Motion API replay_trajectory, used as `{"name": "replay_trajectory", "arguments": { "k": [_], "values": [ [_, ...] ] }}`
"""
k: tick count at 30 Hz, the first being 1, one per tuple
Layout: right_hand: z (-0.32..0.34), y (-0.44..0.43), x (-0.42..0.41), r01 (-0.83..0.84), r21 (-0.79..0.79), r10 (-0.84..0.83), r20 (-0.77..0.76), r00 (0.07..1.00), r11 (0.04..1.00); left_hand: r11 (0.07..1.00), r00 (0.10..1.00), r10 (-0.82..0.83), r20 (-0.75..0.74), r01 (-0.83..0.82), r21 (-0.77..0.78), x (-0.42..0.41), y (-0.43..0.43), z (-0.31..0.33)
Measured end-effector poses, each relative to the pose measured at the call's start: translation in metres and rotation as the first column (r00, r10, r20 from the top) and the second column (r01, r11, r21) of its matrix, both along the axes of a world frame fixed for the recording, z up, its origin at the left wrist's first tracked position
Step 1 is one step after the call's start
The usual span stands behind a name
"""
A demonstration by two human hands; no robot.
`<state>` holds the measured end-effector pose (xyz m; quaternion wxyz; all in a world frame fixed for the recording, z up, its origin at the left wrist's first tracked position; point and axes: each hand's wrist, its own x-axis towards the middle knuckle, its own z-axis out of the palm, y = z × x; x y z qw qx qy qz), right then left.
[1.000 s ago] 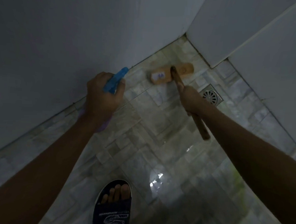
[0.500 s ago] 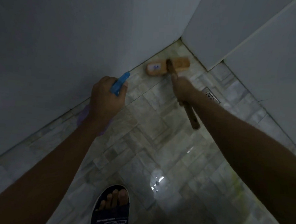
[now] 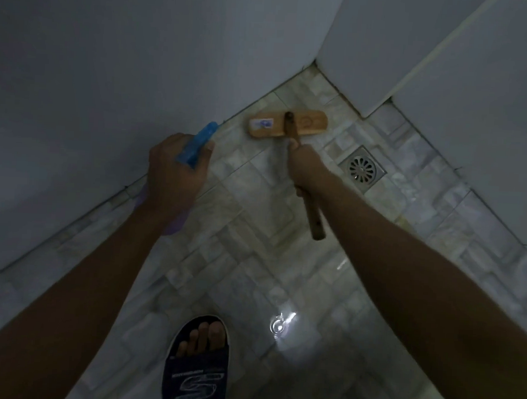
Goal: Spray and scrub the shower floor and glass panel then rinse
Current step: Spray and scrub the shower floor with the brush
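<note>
The right hand (image 3: 306, 168) is curled round the wooden handle (image 3: 312, 215) close to the brush head (image 3: 306, 124), which lies flat on the shower floor (image 3: 254, 229) in the far corner, just beside the left wall (image 3: 110, 69). The step looks like scrubbing that corner. It would go best with short, firm strokes along the grout line, keeping the bristles flat and working outward toward the drain (image 3: 362, 168) on the right. The left hand (image 3: 175, 173) grips the blue-topped spray bottle (image 3: 198, 144), nozzle pointing at the wall's foot, ready to wet any dry patch. The floor shines wet near the sandalled foot (image 3: 197, 363), so footing needs care.
</note>
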<state>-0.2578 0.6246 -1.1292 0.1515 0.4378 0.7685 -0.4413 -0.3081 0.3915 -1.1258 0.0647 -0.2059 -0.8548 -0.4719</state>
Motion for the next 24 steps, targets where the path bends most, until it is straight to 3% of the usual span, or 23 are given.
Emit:
{"name": "replay_trajectory", "arguments": {
  "k": [4,8,14,19,24],
  "values": [
    [-0.009,-0.064,0.072,-0.141,-0.043,0.143,0.032,0.989,0.989,1.000,0.996,-0.017,0.083,0.017,0.004,-0.003,-0.006,-0.003],
    [0.004,-0.068,0.181,-0.178,-0.033,0.180,0.121,0.976,0.984,0.999,0.995,-0.052,0.089,0.052,-0.002,-0.002,-0.007,-0.004],
    [0.018,-0.020,0.255,0.061,0.050,-0.069,0.183,0.981,0.997,0.956,0.975,-0.214,0.053,0.220,-0.192,0.031,0.027,-0.002],
    [0.017,-0.010,0.252,0.170,0.018,-0.171,0.142,0.975,0.985,0.924,0.929,-0.347,0.132,0.363,-0.124,0.053,0.096,0.003],
    [0.013,-0.018,0.233,0.386,-0.114,-0.380,0.068,0.922,0.916,0.793,0.800,-0.582,0.146,0.598,-0.117,0.082,0.164,0.006]
  ]
}}
